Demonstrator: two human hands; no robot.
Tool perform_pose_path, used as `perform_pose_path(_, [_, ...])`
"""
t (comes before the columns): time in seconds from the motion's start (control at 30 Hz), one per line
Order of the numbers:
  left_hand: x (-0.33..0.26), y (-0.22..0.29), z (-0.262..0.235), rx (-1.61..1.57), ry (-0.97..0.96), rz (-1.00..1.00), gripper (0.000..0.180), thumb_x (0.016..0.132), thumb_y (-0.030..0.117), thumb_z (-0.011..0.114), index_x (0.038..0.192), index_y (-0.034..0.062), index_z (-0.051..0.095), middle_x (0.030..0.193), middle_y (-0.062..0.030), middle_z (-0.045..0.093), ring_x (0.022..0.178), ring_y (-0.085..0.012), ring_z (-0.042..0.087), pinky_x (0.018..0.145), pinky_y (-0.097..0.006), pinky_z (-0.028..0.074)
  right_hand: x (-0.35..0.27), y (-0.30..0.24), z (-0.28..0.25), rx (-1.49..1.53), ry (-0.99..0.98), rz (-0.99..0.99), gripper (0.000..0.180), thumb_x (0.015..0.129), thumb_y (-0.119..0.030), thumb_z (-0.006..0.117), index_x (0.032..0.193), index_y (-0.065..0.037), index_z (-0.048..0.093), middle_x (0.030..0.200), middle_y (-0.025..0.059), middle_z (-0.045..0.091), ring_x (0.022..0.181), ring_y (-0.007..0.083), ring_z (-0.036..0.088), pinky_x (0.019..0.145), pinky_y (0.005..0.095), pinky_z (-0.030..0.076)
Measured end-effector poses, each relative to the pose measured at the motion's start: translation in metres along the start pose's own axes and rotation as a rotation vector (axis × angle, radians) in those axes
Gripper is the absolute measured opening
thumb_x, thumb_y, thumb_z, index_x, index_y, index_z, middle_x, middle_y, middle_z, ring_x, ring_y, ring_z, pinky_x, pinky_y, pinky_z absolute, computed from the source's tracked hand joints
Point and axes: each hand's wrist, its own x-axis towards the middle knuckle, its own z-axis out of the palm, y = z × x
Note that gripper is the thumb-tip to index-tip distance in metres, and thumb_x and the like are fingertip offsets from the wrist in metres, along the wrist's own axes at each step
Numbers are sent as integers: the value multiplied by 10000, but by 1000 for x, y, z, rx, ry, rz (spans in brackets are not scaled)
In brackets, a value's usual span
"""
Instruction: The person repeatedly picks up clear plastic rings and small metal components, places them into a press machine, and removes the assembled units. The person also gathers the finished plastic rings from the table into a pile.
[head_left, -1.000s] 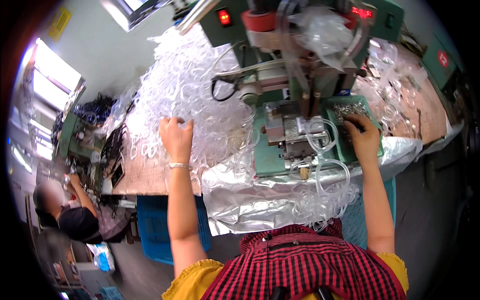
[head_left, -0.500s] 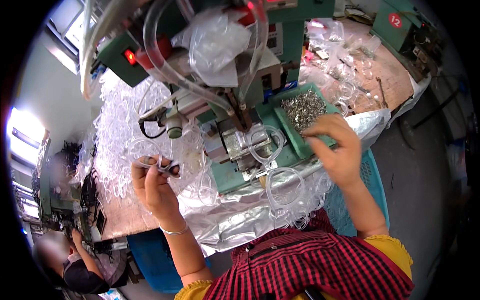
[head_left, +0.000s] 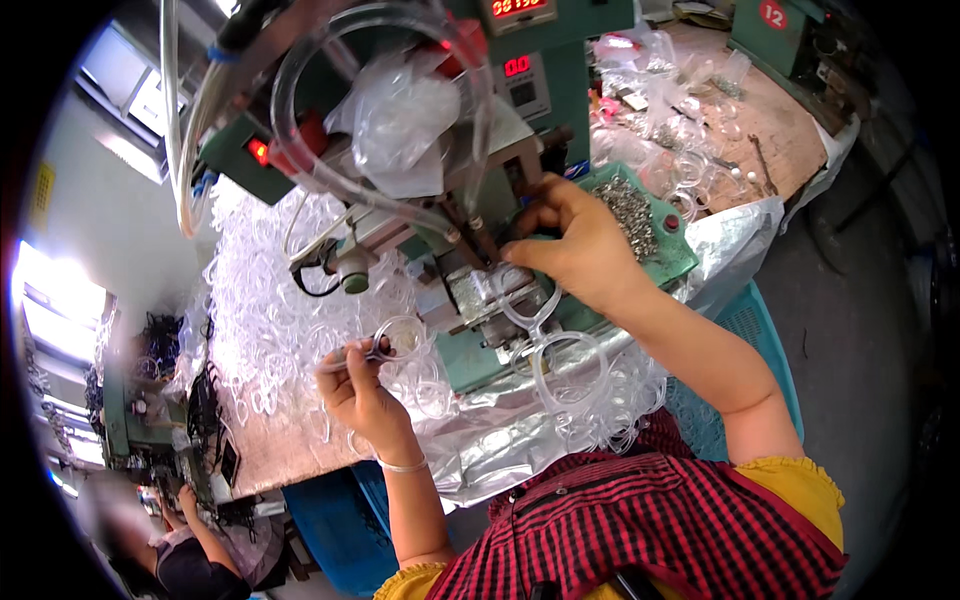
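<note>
My left hand (head_left: 366,402) is closed beside the pile at the left, with a clear plastic ring piece (head_left: 402,338) at its fingertips. A small dark object (head_left: 378,350), perhaps a scissor handle, shows between these fingers. My right hand (head_left: 585,245) reaches in at the press head of the green machine (head_left: 545,115), thumb and fingers pinched; whatever they hold is too small to make out. Just below it, a clear double-ring piece (head_left: 527,300) lies at the metal die block (head_left: 468,290). Behind my right hand stands a green tray (head_left: 672,262) of small metal parts (head_left: 628,212).
A big pile of clear rings (head_left: 290,300) covers the left of the table. More rings (head_left: 572,385) hang at the foil-covered front edge (head_left: 460,450). Clear tubes (head_left: 285,95) and a plastic bag (head_left: 400,120) hang at the machine. A person (head_left: 190,550) sits at the lower left.
My right hand has moved from the metal-parts tray leftward to the press head. The left hand has shifted right and slightly down, keeping its hold. The view has turned a little.
</note>
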Motion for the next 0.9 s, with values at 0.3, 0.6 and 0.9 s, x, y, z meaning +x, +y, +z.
perform_pose_path(0.3, [40,68,86,52,-196,427,62,953,9,566,984,0,513,878,-134,651,795,-187,643,705,-333,552,-14,-6,24,178,26,-43,585,782,19,710,1305,45,451,1038,69,629,916,111,589,839,269,482])
perform_pose_path(0.6, [2,52,95,522,-818,1130,272,739,58,781,805,102,521,999,-81,724,669,-184,615,530,-289,508,-15,73,-79,-1137,322,-259,253,737,-165,736,961,-51,706,1177,177,606,1204,379,512,1028,460,403])
perform_pose_path(0.9, [6,34,91,474,-840,1242,321,736,130,803,906,121,531,1070,-43,714,681,-142,580,576,-276,529,-13,93,-94,-993,343,-381,167,772,-149,722,906,-54,696,1117,160,633,1093,353,578,935,435,461])
